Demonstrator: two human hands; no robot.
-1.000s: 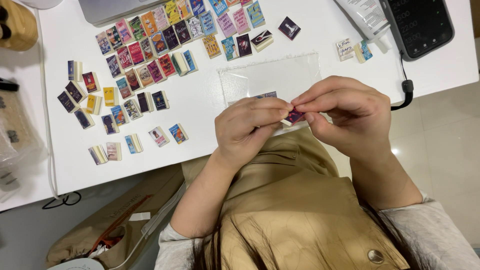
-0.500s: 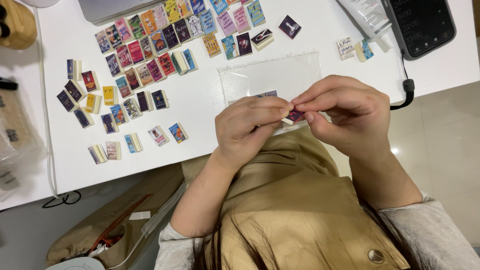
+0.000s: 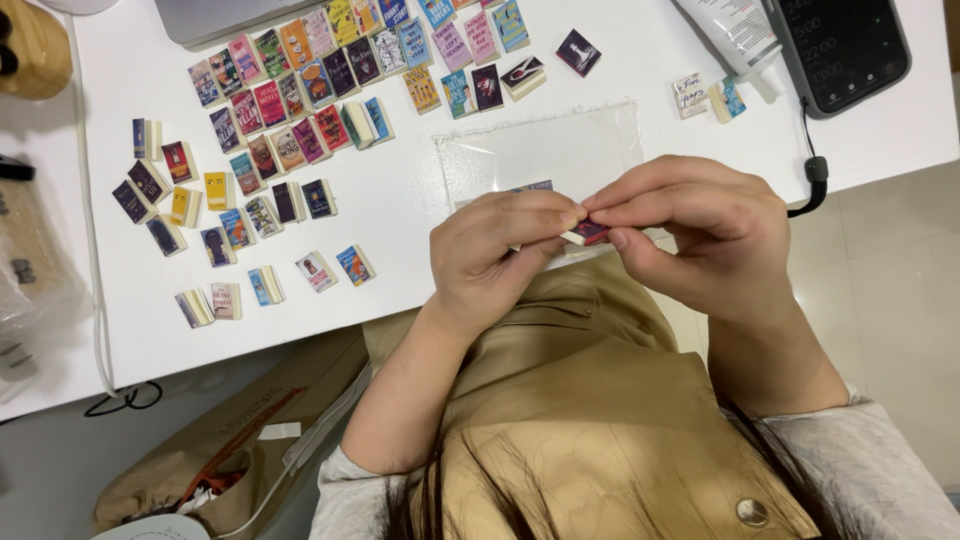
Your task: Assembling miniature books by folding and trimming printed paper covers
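Both hands meet over the near edge of a white table [image 3: 400,200]. My left hand [image 3: 500,255] and my right hand [image 3: 700,235] pinch one tiny miniature book [image 3: 588,233] with a dark red cover between thumbs and fingertips. Just beyond the hands lies a clear plastic sheet [image 3: 540,150], with a small printed piece partly hidden behind my left fingers. Several finished miniature books [image 3: 290,100] with colourful covers lie in rows on the left and far parts of the table.
A black phone [image 3: 840,45] with a cable [image 3: 815,180] lies at the far right beside a white tube [image 3: 735,30]. Two small books [image 3: 705,95] sit near it. A laptop edge [image 3: 220,15] is at the back. A brown paper bag [image 3: 230,440] stands on the floor, lower left.
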